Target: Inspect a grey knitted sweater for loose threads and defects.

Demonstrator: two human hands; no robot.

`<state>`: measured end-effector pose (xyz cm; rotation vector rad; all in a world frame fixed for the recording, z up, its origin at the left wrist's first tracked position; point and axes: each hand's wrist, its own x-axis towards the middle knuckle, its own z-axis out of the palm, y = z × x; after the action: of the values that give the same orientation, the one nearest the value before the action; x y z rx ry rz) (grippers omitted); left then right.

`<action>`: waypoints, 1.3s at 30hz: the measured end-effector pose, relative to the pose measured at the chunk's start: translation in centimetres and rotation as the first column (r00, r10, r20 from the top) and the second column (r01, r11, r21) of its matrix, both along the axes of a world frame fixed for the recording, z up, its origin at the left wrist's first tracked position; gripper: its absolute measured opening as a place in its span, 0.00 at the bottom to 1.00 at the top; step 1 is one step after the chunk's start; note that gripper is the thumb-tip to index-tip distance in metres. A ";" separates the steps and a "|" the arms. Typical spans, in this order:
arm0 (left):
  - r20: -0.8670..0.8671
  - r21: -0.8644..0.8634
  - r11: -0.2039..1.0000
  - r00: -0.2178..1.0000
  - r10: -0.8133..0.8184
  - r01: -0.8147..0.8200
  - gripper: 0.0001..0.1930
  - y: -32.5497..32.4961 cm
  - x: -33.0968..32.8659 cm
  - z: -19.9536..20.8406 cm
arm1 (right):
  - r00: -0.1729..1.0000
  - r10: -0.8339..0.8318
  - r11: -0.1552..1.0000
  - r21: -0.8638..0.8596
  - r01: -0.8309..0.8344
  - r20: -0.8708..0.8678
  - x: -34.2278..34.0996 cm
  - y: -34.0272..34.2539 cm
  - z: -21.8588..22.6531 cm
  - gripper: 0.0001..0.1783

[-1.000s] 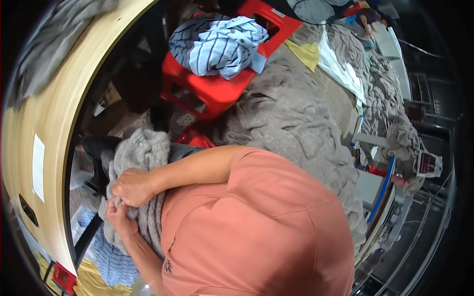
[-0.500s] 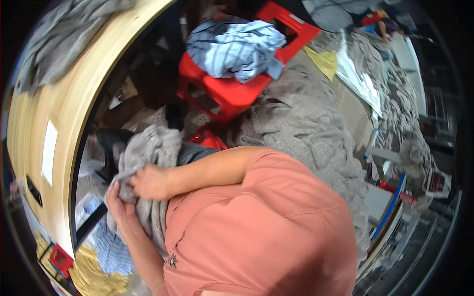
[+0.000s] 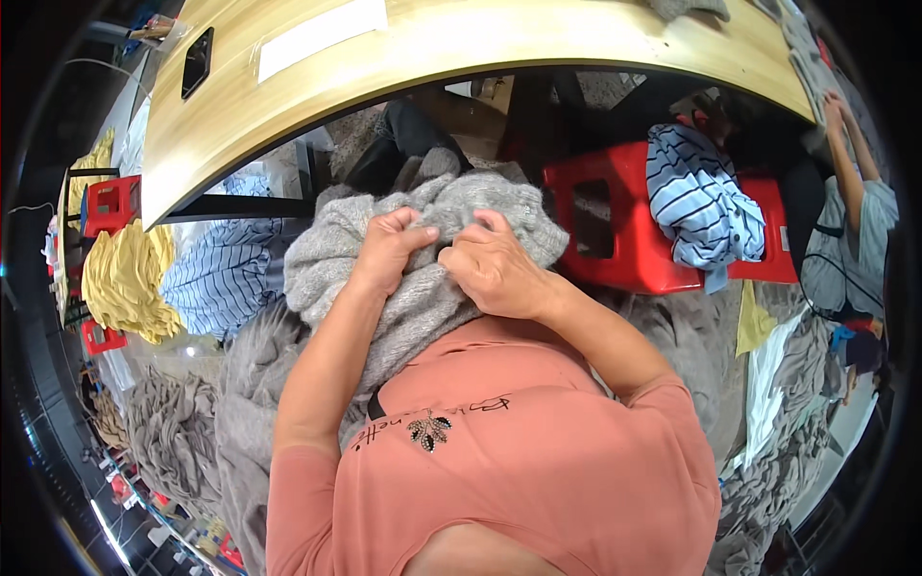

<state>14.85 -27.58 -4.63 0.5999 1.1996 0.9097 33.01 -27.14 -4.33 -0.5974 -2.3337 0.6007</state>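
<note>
A bunched grey knitted garment lies across my lap, below the table's edge. My left hand pinches its fabric, with thumb and fingers closed near the top of the bundle. Just to the right, my right hand is closed on the same knit, its fingers curled inward. A small gap parts the two hands, and the wool between them is drawn together. The rest of the garment spreads out to both sides and under my forearms.
A wooden table curves ahead, bearing a white sheet and a black phone. To the right, a red stool carries striped blue cloth. Yellow cloth and grey heaps lie left. Another person sits far right.
My view has swung so the table now lies ahead and the stool to the right. Both hands, formerly close together at one side of the knit, are now side by side upon it.
</note>
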 end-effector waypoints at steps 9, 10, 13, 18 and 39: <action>-0.118 0.097 0.986 0.985 -0.127 0.139 0.03 -1.4 0.0 -1.5 | 0.923 -0.372 0.680 -0.705 0.201 -0.095 -1.7 1.2 -0.3 0.05; -0.061 0.062 0.988 0.988 -0.139 0.142 0.03 -1.5 -0.1 -1.7 | 0.923 -0.361 0.765 -0.608 0.210 -0.136 -1.7 1.5 -0.6 0.04; -0.032 0.071 0.989 0.991 -0.131 0.133 0.03 -1.7 0.0 -2.3 | 0.956 -0.258 0.948 -0.226 0.223 -0.138 -1.6 1.3 -1.6 0.04; -0.704 0.225 0.895 0.700 -0.124 0.385 0.04 -2.6 1.0 -2.9 | 1.000 -0.004 0.998 0.065 0.003 0.017 -0.4 -0.4 -2.6 0.06; -0.012 0.062 0.977 0.979 -0.205 0.205 0.01 -2.4 -0.1 -2.3 | 0.999 -0.054 0.994 0.093 0.053 0.005 -0.6 -0.7 -2.3 0.08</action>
<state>14.76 -30.02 -6.97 0.7633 1.0941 0.7731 32.41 -27.84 -6.65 -0.6180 -2.3309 0.4629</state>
